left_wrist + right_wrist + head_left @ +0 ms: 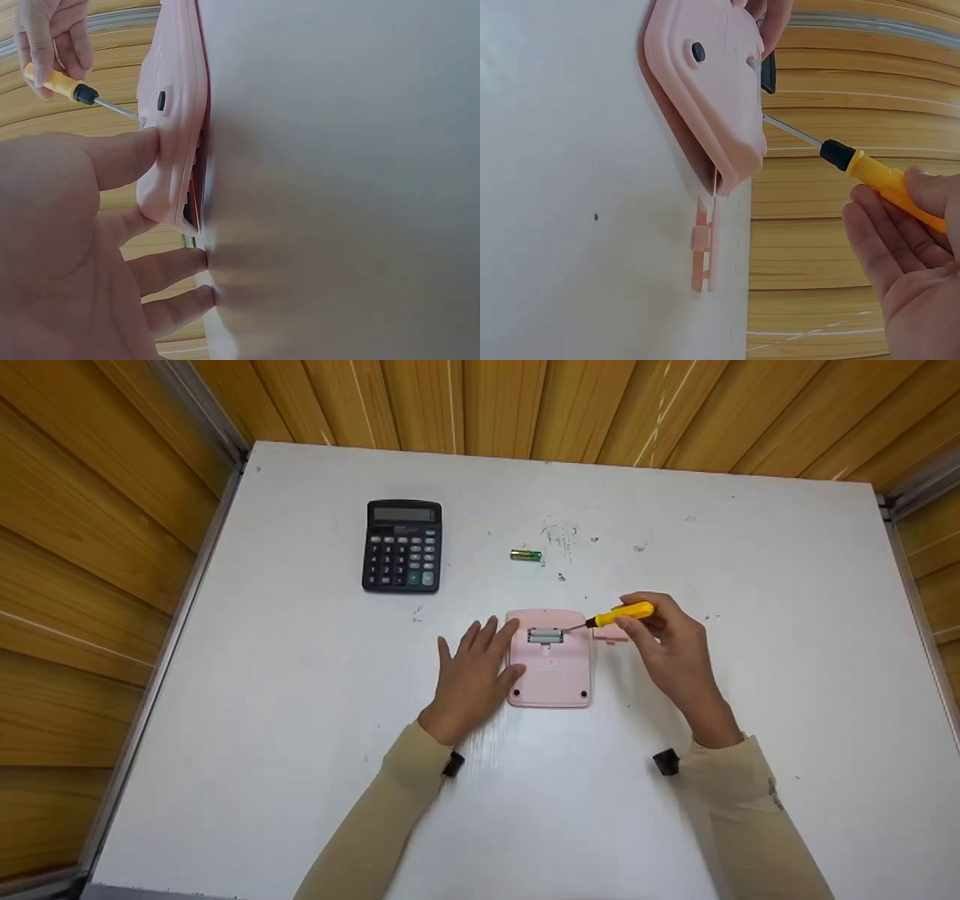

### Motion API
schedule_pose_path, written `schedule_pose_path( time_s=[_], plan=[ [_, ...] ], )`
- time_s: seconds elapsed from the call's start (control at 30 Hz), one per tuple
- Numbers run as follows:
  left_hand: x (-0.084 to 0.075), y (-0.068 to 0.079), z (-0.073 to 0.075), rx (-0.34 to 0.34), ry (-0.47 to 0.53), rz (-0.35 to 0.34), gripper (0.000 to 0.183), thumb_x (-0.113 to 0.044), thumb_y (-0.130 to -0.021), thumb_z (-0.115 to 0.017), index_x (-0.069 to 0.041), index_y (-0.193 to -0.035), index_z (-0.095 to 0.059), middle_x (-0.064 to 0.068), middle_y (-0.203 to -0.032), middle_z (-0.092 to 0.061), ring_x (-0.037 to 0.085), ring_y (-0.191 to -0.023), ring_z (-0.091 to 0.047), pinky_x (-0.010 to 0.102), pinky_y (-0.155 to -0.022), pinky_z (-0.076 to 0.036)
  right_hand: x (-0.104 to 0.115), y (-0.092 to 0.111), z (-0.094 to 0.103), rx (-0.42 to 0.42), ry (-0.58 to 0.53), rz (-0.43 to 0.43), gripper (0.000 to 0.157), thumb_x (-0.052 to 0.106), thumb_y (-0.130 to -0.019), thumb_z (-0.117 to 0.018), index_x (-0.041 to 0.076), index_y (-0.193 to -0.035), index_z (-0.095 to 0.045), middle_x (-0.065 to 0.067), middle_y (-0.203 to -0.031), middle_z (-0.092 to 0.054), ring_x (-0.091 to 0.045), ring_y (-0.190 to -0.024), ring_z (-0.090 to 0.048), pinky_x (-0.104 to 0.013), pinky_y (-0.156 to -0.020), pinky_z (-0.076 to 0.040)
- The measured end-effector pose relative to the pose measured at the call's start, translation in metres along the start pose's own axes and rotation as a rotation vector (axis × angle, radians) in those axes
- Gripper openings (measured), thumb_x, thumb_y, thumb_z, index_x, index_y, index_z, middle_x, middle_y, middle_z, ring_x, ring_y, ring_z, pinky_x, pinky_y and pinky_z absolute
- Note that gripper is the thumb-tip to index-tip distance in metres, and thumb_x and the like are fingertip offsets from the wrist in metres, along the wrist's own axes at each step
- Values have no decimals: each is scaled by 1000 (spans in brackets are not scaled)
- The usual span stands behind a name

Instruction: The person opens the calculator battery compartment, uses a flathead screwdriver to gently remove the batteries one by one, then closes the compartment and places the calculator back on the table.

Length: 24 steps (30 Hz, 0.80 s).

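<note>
A pink calculator point(551, 675) lies face down, its battery compartment uncovered and two light grey batteries point(545, 636) side by side in it. My left hand point(471, 686) steadies the calculator's left edge, fingers spread, with thumb and forefinger touching the casing point(176, 142). Between thumb and fingers, my right hand point(671, 649) holds a yellow-handled screwdriver point(624, 614). The screwdriver's metal tip reaches the right end of the battery compartment. A pink battery cover point(610, 634) lies on the table just right of the calculator, also visible in the right wrist view point(703, 251).
A black calculator point(403, 546) lies face up at the back left of the white table point(300, 675). Behind the pink calculator is a loose green battery point(526, 556). Wood-patterned panels point(495, 405) stand beyond the table's back and side edges.
</note>
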State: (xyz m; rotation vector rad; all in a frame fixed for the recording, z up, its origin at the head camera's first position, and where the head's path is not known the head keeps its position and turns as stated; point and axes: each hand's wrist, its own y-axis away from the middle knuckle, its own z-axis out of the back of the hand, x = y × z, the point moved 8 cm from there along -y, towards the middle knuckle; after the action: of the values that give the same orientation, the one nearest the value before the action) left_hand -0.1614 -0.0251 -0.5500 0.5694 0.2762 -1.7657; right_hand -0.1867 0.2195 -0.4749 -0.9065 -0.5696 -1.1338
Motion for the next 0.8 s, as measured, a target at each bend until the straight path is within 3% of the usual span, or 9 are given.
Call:
schedule_pose_path(
  time_s=[0.2, 0.57, 0.8],
  plan=[
    [-1, 0, 1, -7, -7, -10, 69, -44, -109, -60, -23, -169, -34, 14, -170, -34, 38, -158, -25, 81, -116, -10, -19, 4, 4, -15, -96, -92, 32, 4, -101, -73, -4, -130, -65, -10, -118, -72, -11, -100, -71, -19, -93, -55],
    [1, -1, 0, 1, -8, 5, 69, -45, -109, -59, -25, -169, -32, 12, -171, -32, 36, -159, -24, 79, -117, -9, -52, 11, 4, -41, -341, -230, 33, 5, -104, -68, -12, -132, -61, -15, -116, -68, -17, -100, -76, -29, -91, -58],
    [0, 0, 0, 3, -6, 6, 69, -46, -109, -58, -25, -169, -32, 12, -171, -32, 36, -159, -24, 79, -118, -8, -48, 11, 5, -49, -330, -219, 32, 4, -103, -68, -9, -132, -63, -16, -116, -69, -18, -101, -75, -29, -92, -58]
  ],
)
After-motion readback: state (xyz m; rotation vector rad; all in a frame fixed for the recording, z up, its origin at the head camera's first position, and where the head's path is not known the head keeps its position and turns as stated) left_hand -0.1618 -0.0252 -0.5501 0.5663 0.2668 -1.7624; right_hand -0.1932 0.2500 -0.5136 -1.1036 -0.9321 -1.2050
